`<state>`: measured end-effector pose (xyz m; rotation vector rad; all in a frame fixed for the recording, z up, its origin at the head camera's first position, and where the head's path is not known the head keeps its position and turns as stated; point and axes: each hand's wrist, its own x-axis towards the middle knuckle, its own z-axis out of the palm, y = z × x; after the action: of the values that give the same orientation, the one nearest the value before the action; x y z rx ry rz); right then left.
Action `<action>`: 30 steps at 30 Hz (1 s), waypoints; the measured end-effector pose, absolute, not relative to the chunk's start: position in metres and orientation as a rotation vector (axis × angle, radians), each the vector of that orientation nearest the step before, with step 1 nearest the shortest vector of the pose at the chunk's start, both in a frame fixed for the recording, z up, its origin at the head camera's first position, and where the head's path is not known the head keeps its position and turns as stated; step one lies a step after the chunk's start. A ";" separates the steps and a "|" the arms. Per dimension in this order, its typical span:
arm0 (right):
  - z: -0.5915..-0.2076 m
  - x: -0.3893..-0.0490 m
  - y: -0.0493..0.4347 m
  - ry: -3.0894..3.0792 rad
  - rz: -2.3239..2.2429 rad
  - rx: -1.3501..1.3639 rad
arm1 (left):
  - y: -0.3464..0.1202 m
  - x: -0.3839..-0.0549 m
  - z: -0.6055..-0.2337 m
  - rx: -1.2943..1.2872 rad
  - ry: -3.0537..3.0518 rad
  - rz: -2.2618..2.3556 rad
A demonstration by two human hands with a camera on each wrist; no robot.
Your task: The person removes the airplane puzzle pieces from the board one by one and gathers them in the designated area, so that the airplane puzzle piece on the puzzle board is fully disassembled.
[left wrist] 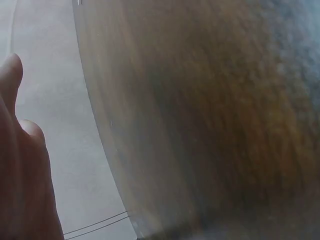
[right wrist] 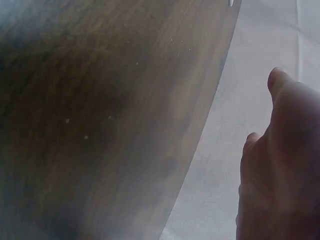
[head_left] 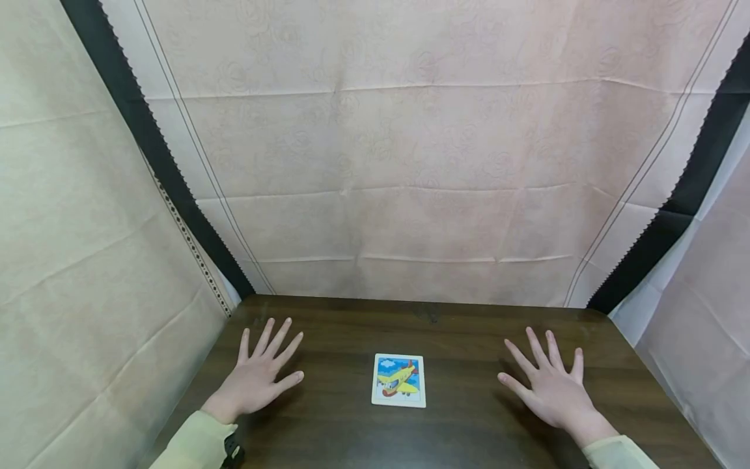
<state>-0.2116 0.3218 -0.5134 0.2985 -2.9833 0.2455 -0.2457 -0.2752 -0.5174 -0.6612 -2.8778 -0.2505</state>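
Note:
A square white-bordered card (head_left: 398, 380) with a yellow cartoon airplane on blue lies flat near the middle of the dark wooden table (head_left: 457, 430). To its left, my left hand (head_left: 258, 378) is spread, fingers straight and apart, holding nothing. On the card's other side my right hand (head_left: 553, 391) is spread the same way, also holding nothing. Neither hand touches the card. Part of the left hand (left wrist: 25, 175) shows at the left edge of the left wrist view. The right hand (right wrist: 282, 170) appears at the right edge of the right wrist view.
Pale patterned cloth (head_left: 422, 163) hangs behind the table's far edge, with more cloth (head_left: 76, 260) along the left side and on the right. Dark bands (head_left: 158, 150) run down the cloth at both corners. A black strap (head_left: 232, 449) is at the left wrist.

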 end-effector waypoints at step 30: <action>-0.522 -0.280 0.145 -2.778 1.459 0.545 | -0.095 -0.212 -0.526 -1.199 -2.950 -0.648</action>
<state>-0.2803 0.1448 -0.5221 0.5450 -2.7780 1.4590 -0.2121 -0.0946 -0.5260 -1.1993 -2.9498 -0.6477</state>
